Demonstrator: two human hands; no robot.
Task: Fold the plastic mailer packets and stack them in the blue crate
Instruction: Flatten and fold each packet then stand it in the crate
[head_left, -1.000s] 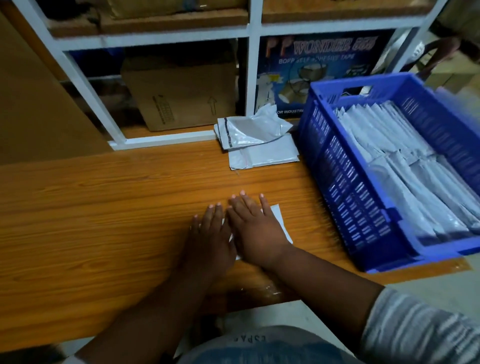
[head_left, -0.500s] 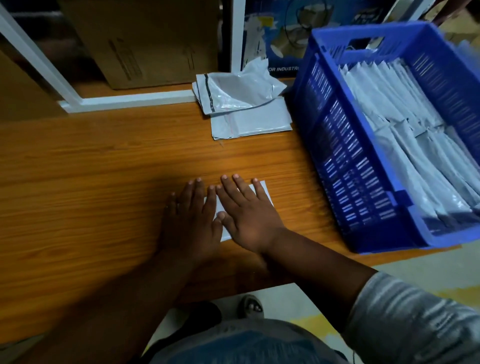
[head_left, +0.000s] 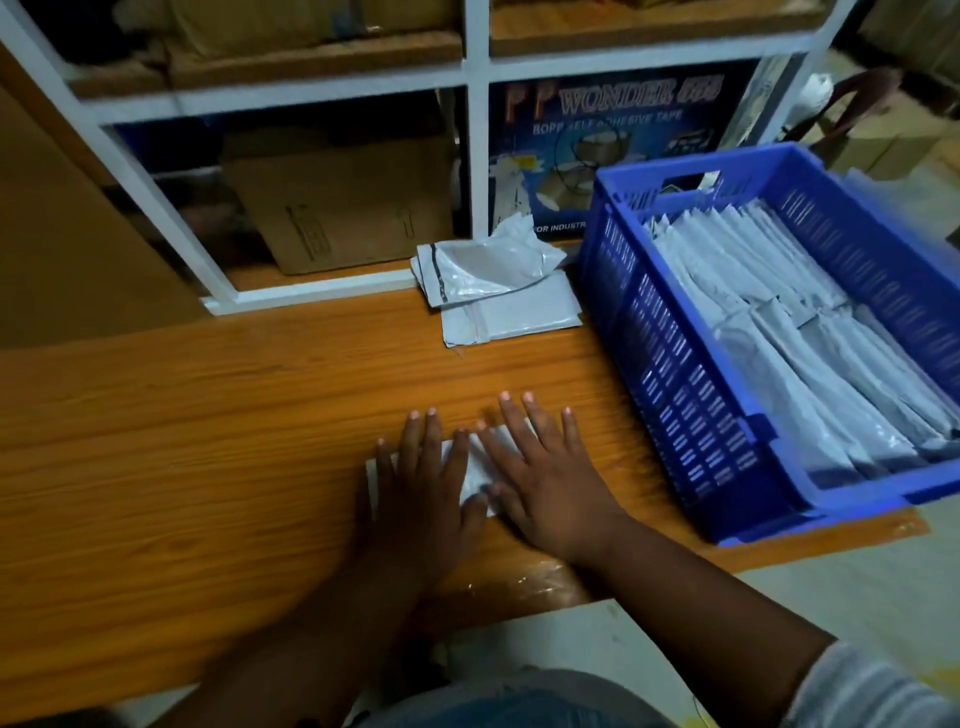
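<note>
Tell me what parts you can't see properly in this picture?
- Packet under the hands, head view: the left hand and right hand cover most of it, so its folds are hidden.
- Blue crate: the right edge cuts it off, and the packets at the bottom are hidden by those above.
- Pile of packets by the shelf: too crumpled to count.

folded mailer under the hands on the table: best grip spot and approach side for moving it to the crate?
Probably the right short end of the folded mailer, pinched by the right hand coming from the side of the blue crate. The packet lies flat on the table under both palms, so there is no raised edge. Let the left hand hold the fold while the fingers slide under.
</note>
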